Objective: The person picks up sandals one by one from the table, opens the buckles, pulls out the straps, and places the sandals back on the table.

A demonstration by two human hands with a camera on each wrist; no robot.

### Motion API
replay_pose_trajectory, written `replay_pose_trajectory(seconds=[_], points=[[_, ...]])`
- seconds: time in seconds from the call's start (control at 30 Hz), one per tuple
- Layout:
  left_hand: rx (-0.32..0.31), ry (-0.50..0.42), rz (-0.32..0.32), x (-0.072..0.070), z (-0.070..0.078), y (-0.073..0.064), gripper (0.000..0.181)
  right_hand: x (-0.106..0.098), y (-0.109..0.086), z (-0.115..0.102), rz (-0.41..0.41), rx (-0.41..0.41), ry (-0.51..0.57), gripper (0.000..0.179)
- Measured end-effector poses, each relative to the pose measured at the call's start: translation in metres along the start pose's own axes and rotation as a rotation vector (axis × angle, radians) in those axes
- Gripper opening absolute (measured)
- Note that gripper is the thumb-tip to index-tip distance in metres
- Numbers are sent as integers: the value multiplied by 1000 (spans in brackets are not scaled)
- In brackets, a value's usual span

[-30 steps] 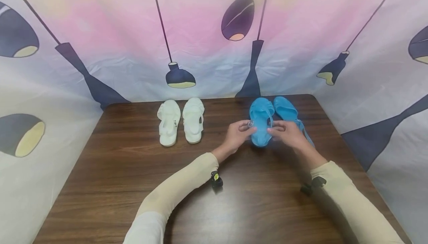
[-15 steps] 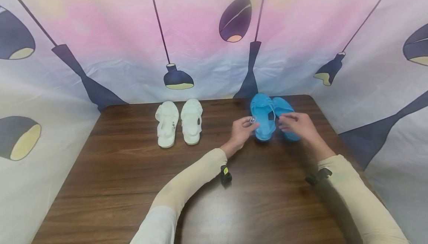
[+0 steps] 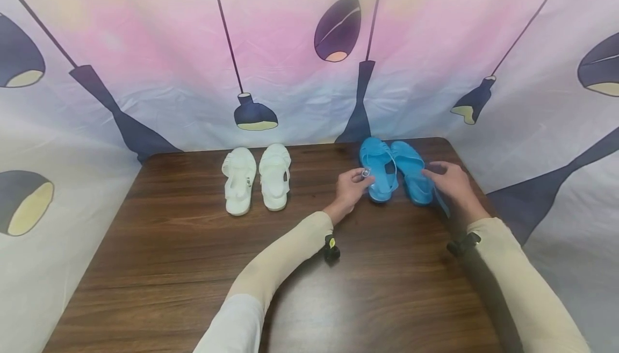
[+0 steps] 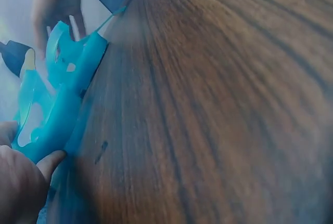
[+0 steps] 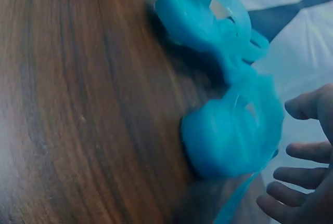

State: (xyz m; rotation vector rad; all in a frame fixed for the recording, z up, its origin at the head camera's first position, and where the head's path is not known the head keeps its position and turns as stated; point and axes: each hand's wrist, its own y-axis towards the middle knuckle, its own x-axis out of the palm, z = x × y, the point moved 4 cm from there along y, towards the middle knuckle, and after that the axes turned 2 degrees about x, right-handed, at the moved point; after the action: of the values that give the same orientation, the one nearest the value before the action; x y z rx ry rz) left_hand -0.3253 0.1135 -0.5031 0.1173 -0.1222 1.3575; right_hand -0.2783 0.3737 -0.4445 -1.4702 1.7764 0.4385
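Note:
Two blue sandals stand side by side at the back right of the table. My left hand (image 3: 349, 189) grips the left blue sandal (image 3: 375, 151) near its heel, thumb on one side and fingers at the strap by a small buckle (image 3: 366, 172). In the left wrist view its thumb presses the heel of this sandal (image 4: 58, 125). My right hand (image 3: 451, 182) hovers beside the right blue sandal (image 3: 412, 169). In the right wrist view its spread fingers (image 5: 307, 177) stand apart from this sandal (image 5: 223, 143), whose loose strap (image 5: 234, 198) hangs out toward the table.
A pair of white sandals, left (image 3: 239, 181) and right (image 3: 274, 177), stands at the back left of the brown wooden table (image 3: 193, 245). Behind the table's back edge hangs a cloth (image 3: 300, 95) printed with lamps.
My right hand has left the left blue sandal and moved right, beside the other one. The left sandal has shifted slightly back, my left hand still on it. The right sandal is less covered.

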Motion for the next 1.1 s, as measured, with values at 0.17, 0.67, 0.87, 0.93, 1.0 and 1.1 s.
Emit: replay_pose_trajectory(seconds=[0.17,0.67,0.87,0.93,1.0,1.1], points=[[-3,-1,-9,1,-1,1,30,6,8,13,-103,30,69,83],[0,303,-33,-4,0,2,41,13,15,25,-250,30,141,84],[-6,368,-73,-4,4,-1,44,13,15,25,-271,29,207,75],[-4,373,-81,-4,6,-1,45,13,15,24,-270,27,226,73],[-7,376,-88,-5,6,-1,45,13,15,24,-267,30,248,72],[-13,373,-93,-6,6,-1,46,13,15,25,-267,37,263,72]])
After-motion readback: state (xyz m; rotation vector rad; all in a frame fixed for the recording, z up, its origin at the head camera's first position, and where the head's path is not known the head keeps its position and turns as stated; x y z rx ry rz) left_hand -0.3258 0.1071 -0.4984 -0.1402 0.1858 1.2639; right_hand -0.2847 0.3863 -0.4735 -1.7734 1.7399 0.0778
